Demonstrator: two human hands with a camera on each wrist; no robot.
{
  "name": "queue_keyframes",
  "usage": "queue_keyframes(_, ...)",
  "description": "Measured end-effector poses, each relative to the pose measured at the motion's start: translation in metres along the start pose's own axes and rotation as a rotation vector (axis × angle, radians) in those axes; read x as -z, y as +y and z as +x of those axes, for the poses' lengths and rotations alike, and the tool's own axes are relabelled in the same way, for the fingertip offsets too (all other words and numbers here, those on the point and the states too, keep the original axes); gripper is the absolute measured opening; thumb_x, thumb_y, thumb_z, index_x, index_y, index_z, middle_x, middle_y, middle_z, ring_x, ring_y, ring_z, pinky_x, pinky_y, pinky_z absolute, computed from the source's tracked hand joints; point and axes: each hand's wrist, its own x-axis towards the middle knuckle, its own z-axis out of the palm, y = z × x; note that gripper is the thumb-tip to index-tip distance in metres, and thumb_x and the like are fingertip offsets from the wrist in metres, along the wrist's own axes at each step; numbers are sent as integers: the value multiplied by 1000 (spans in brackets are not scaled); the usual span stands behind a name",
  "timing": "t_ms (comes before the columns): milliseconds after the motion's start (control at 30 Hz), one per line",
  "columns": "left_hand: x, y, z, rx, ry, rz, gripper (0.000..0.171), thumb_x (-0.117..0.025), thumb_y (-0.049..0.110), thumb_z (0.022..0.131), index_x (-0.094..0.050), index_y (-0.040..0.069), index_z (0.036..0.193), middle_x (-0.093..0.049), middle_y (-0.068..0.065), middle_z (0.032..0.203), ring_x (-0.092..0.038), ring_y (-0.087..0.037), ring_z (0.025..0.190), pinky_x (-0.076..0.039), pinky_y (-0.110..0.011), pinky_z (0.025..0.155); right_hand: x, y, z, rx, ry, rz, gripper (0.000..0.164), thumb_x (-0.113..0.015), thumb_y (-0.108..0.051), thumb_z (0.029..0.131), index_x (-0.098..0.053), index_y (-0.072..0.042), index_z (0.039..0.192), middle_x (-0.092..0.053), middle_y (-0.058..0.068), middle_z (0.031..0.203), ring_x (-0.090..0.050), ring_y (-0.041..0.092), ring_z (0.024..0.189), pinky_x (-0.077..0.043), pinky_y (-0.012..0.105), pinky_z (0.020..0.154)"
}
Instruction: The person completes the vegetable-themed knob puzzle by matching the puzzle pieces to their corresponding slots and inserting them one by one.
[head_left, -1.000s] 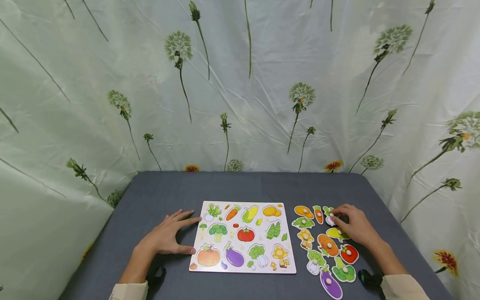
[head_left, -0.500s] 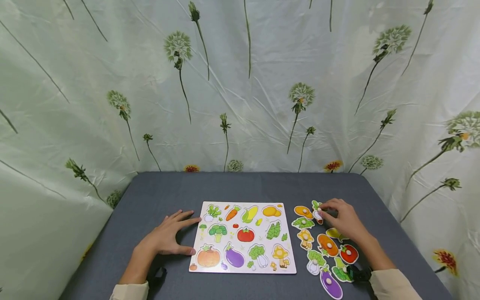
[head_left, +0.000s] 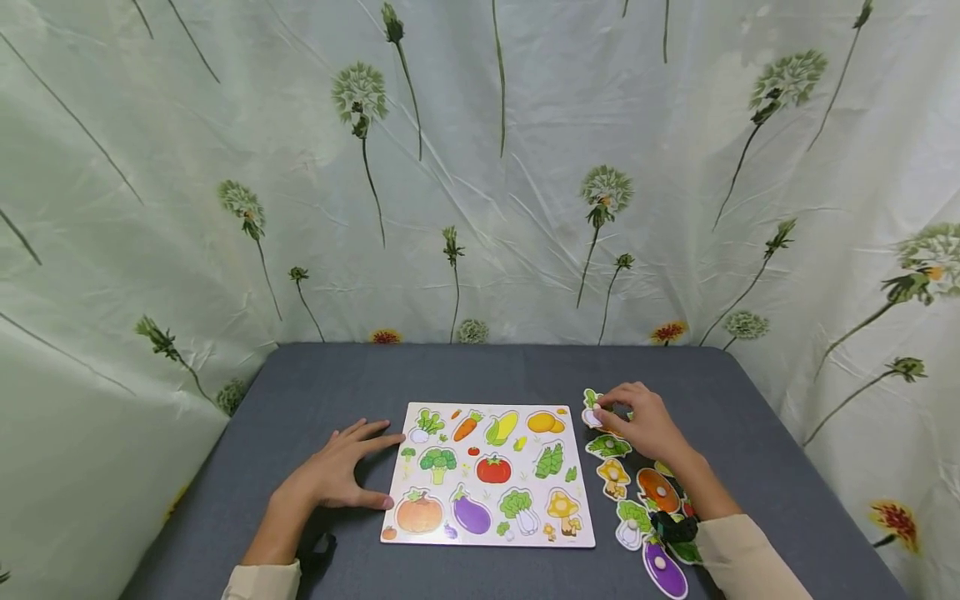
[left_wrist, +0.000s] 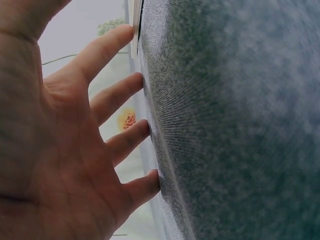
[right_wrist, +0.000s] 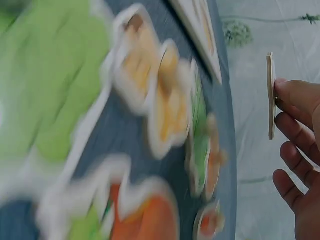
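Observation:
A white vegetable puzzle board (head_left: 585,537) printed with pictures lies flat on the table. My left hand (head_left: 337,471) rests at its left side, fingers spread, thumb and index fingertip at the edge; the left wrist view shows the palm (left_wrist: 75,135) beside the board's corner (left_wrist: 135,30). Beyond the board's upper right corner, my right hand (head_left: 645,425) pinches a turnip puzzle piece (head_left: 591,410), white with green leaves. In the right wrist view this piece (right_wrist: 270,95) stands edge-on, lifted, between thumb and fingers. The right hand partly covers the orange potato piece.
Right of the board lie several knobbed pieces: a leafy green one (head_left: 609,447), a mushroom (head_left: 613,477), a pumpkin (head_left: 657,492), a bok choy (head_left: 632,525) and an eggplant (head_left: 664,567). The right forearm covers others. A flowered curtain (head_left: 525,250) hangs behind the grey-blue table (head_left: 337,375).
My right hand has picked up the turnip piece from the back of the group and carried it left toward the board. The left hand has stayed in place.

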Motion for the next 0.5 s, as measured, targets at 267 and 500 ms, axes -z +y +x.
queue_keyframes(267,-1,3,2,2,-5,-4,100,-85,70,64,-54,32,151,-41,-14,163,-27,-54,151,-19,-81,111,-20,-31,23,67,-21,54,14,-77,-24,94,-80,-15,105,-71,-3,100,-60,29,98,-46,37,79)
queue_keyframes(500,3,2,2,0,-9,-5,101,-87,68,63,-55,29,150,-42,-16,161,-29,-55,150,-19,-83,109,-43,-60,40,77,-64,112,12,-77,-25,94,-80,-17,103,-70,-2,101,-60,32,101,-47,42,81)
